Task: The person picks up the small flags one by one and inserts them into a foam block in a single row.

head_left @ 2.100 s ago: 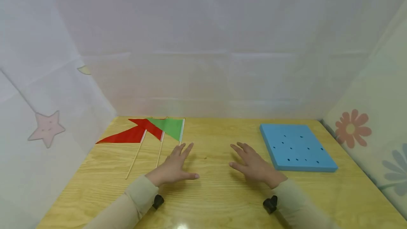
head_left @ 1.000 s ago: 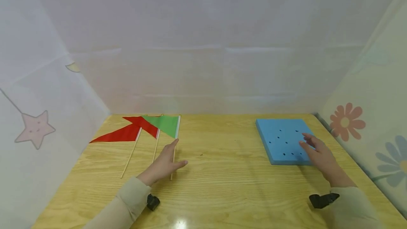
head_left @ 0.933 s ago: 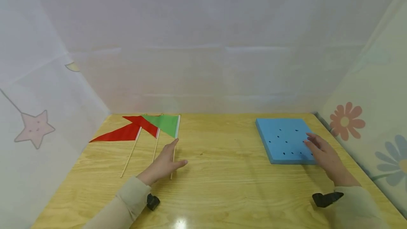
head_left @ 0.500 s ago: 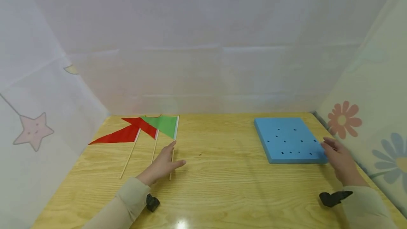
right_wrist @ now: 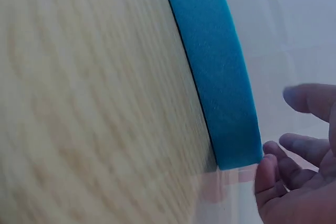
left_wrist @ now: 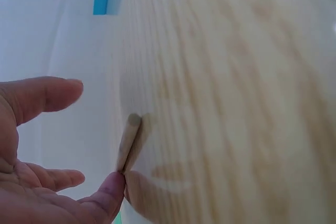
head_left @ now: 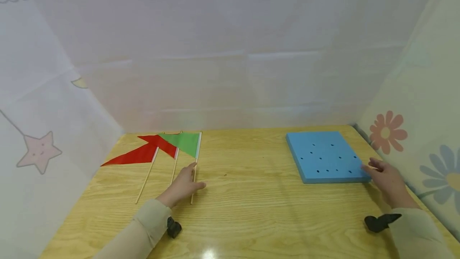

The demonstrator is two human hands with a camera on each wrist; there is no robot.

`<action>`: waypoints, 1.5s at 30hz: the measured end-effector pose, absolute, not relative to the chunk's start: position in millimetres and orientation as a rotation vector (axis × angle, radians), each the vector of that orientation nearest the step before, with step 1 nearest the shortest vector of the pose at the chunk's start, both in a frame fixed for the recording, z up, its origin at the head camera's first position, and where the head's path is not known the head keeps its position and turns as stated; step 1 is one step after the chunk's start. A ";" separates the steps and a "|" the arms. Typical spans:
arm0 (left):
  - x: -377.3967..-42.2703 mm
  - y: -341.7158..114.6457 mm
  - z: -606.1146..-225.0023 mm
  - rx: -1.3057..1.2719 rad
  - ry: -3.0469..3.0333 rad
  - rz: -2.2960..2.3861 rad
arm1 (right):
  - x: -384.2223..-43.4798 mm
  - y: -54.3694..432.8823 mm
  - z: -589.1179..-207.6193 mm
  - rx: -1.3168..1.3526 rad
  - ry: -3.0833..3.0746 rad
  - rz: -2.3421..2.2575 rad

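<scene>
On the wooden table's left side lies a green flag (head_left: 188,142) on a thin wooden stick (head_left: 192,199). My left hand (head_left: 182,184) is over this stick. In the left wrist view, a fingertip touches or nearly touches the stick (left_wrist: 129,137), while the thumb stands well apart from it. A light blue board (head_left: 325,156) dotted with several small holes lies at the right. Beside its right edge is my right hand (head_left: 389,181), thumb raised and apart. The right wrist view shows the fingers close to the corner of the board (right_wrist: 212,72); contact is unclear.
Two red flags, a long pennant (head_left: 138,154) and a partly covered one (head_left: 167,145), lie left of the green flag on their own sticks. White cloth walls (head_left: 230,71) enclose the table (head_left: 248,211) at the back and sides.
My right hand has moved from mid-table across to the right edge of the board. My left hand has shifted slightly left to the green flag's stick. Flags and board look unmoved.
</scene>
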State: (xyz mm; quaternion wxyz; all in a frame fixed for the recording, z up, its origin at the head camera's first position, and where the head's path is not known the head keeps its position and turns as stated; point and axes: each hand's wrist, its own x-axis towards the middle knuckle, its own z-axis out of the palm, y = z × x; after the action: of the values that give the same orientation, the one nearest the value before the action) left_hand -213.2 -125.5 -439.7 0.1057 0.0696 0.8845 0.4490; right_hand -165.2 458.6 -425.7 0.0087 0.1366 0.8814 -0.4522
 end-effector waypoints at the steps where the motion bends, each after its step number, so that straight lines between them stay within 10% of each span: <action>1: -213.7 -125.3 -439.7 0.204 2.627 1.299 | -165.0 460.2 -426.5 0.393 2.758 -1.371; 45: -246.7 -131.8 -441.6 0.096 2.701 1.182 | -168.0 471.6 -435.3 0.198 2.828 -0.887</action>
State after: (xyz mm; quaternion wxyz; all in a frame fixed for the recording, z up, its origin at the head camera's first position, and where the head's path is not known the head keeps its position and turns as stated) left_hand -246.7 -131.8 -441.6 0.0956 0.0325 0.9115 0.3988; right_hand -168.0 471.6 -435.3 0.0855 0.0665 0.9486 -0.2974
